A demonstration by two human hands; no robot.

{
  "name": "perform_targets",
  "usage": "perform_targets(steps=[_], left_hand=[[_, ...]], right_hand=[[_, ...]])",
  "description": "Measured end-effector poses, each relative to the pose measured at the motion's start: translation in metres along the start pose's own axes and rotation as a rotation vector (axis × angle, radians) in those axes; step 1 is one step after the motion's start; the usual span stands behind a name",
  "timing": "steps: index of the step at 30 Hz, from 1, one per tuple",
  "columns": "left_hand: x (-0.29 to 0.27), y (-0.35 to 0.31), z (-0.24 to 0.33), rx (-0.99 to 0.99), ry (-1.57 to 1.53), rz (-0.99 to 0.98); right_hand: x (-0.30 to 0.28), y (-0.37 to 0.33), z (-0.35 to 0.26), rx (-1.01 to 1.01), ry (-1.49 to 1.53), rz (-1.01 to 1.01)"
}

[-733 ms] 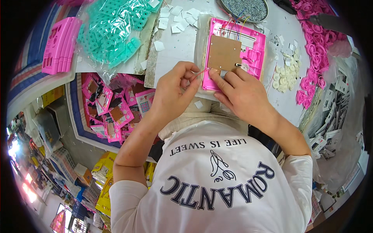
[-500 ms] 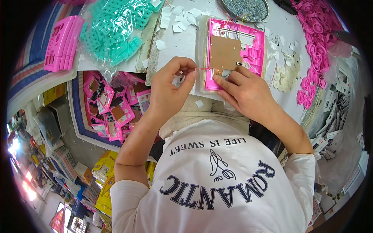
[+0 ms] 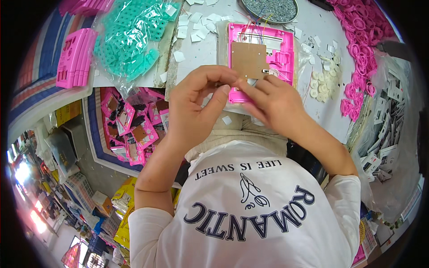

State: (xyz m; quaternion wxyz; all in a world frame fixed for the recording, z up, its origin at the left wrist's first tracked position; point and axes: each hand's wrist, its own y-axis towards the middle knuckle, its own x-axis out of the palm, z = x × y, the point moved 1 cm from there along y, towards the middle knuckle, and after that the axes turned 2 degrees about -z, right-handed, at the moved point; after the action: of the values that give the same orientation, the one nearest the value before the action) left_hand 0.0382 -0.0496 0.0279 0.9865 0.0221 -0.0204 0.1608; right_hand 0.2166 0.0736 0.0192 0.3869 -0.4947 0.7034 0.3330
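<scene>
In front of me lies a pink plastic housing, open side up, with a brown circuit board in it and thin coloured wires at its far end. My left hand is closed at the board's near left corner, thumb and index pinched; what lies between the tips is hidden. My right hand reaches over the housing's near edge. Its index finger is stretched toward my left fingertips, meeting or nearly meeting them, and is blurred by motion. A small black-and-white switch shows at the board's right edge.
A round tray of screws stands beyond the housing. White paper squares lie to its left, white round parts and pink rings to its right. Further left are a bag of teal parts, stacked pink panels and a bin of pink assemblies.
My right hand has swung left, its index finger leaving the board for my left fingertips. Red wires seen at the left pinch are now hidden. The whole view has shifted slightly.
</scene>
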Motion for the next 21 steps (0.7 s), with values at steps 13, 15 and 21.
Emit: perform_targets(steps=[13, 15, 21], left_hand=[[0.035, 0.008, 0.006, -0.310, -0.399, -0.089], [0.039, 0.008, 0.001, -0.322, -0.428, -0.110], [0.013, 0.014, -0.001, 0.113, 0.453, 0.005]], right_hand=[[-0.036, -0.022, -0.004, 0.092, 0.186, 0.351], [-0.033, -0.018, -0.005, 0.049, 0.186, 0.424], [-0.027, -0.005, 0.022, 0.272, 0.496, 0.457]])
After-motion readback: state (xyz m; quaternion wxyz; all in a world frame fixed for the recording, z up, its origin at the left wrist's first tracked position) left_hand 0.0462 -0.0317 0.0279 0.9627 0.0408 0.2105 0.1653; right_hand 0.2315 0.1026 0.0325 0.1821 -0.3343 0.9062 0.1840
